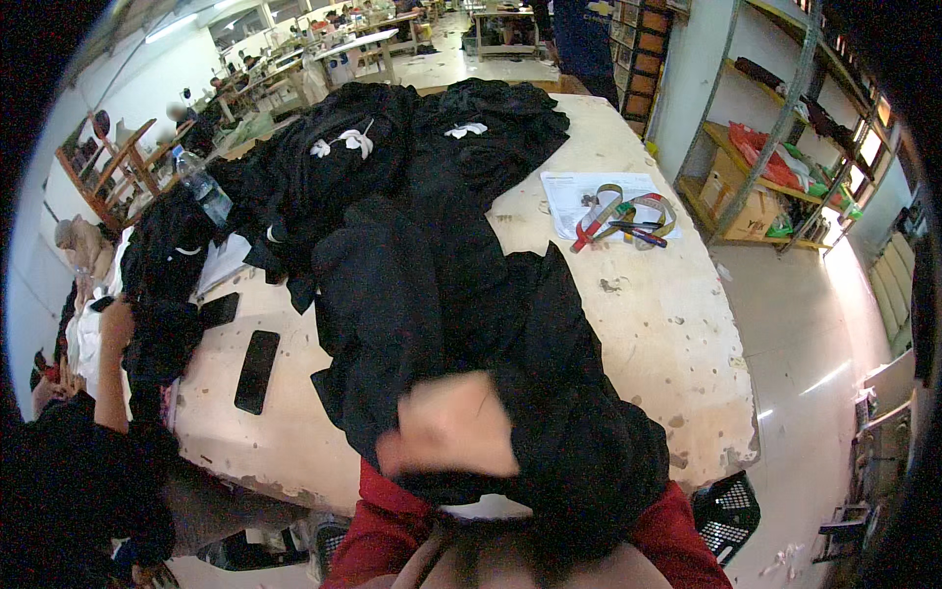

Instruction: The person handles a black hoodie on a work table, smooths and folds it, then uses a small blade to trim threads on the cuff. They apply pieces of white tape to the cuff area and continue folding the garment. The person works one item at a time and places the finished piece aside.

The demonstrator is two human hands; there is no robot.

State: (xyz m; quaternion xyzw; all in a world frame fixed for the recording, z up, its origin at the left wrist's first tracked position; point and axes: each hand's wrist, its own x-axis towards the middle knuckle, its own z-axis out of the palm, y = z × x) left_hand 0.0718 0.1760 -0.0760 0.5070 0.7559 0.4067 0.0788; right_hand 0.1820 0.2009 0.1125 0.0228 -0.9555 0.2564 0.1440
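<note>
My hands (pixel 446 422) show only as a motion-blurred patch of skin over a large dark bundle of black cloth (pixel 378 285) at the front of the table. I cannot tell left from right there, nor whether the fingers grip the cloth. The black fabric spreads toward my lap and up the middle of the pale, worn table (pixel 687 363). More black garments (pixel 500 157) with small white pieces lie heaped at the far end. To the left lie two dark phones (pixel 255 371). At the right, a paper (pixel 569 187) carries a coiled measuring tape (pixel 643 208) and pens (pixel 640 233).
A co-worker's raised hand (pixel 116 324) is at dark cloth on my left. A plastic bottle (pixel 201 187) lies among garments. Metal shelving (pixel 760 187) stands right, a black plastic crate (pixel 726 520) below the table's right corner. Sewing tables (pixel 363 44) and people fill the background.
</note>
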